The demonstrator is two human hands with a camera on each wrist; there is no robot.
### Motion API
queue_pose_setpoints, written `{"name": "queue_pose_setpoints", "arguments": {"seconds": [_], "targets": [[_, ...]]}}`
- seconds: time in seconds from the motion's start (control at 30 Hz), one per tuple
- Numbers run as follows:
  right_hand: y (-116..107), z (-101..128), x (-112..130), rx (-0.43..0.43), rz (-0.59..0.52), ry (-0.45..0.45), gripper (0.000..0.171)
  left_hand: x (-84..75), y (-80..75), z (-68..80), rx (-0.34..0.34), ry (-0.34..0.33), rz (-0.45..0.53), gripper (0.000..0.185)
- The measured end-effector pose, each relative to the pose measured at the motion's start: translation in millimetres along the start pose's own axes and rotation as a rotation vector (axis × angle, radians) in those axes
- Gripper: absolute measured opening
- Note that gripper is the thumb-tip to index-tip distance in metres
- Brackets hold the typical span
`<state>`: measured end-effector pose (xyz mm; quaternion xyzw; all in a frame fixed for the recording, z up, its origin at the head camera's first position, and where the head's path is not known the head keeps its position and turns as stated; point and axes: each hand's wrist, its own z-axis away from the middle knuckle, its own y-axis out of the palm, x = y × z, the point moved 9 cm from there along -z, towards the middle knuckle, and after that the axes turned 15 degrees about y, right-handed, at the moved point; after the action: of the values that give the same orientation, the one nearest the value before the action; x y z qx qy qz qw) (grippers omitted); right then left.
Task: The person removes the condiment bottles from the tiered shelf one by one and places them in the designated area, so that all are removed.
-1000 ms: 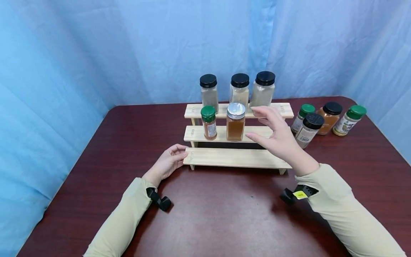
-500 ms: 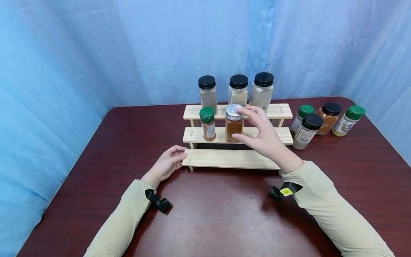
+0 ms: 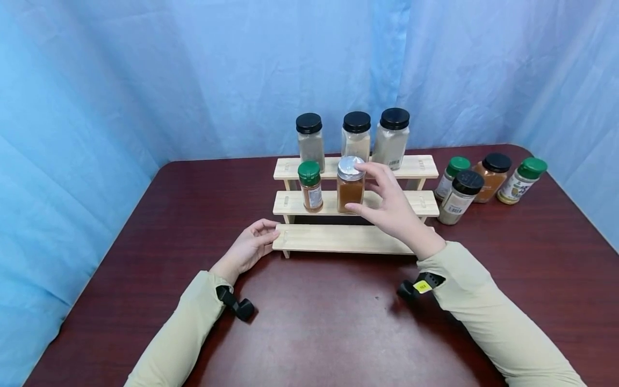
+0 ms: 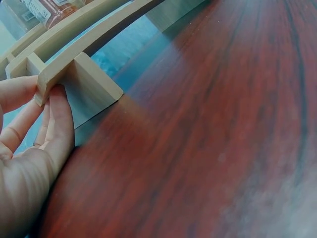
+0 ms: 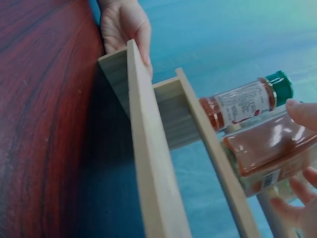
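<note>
jar: square-sided clear jar of rust-brown powder, flat silver lid, standing upright on the middle step, centre of frame; long axis vertical, lid up
jar in the right wrist view: same jar lies across the lower right of frame, lid end out of shot to the right, barcode label facing the camera
right hand: right hand is at the jar's right side, fingers loosely curved; one fingertip on the lid rim, thumb near the base; fingers touch the glass on both sides, not clamped tight as far as I can tell
left hand: left hand pinches the left end of the bottom step, thumb on top; left wrist view shows fingertips pressed under the board's corner
rack: three-step rack, pale unfinished wood, flat planks on slab legs, long axis left-right, steps rising toward the back
neighbour: small round bottle, green cap, reddish spice, printed label, upright just left of the jar, not touching
top step: three clear jars, black lids, pale grey-beige powders, upright in a row
table: dark red-brown wood-grain tabletop, glossy
right of frame: four loose bottles on the table, two green caps, two black, well apart from the jar
backdrop: blue cloth, soft folds
</note>
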<state>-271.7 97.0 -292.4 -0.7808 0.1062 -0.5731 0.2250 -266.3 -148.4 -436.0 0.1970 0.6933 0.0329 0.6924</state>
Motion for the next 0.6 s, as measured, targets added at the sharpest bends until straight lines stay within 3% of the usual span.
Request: {"name": "queue_pose_setpoints", "arguments": {"seconds": [0.23,0.6], "targets": [[7.0,-1.4,-7.9,0.022,0.021,0.018,0.081,-0.1,0.7,-0.6,0.003,0.005,-0.002,0.025],[9.1,-0.5,-7.6,0.021,0.053,0.012,0.082,1.7,-1.0,0.2,0.002,0.003,0.001,0.024]]}}
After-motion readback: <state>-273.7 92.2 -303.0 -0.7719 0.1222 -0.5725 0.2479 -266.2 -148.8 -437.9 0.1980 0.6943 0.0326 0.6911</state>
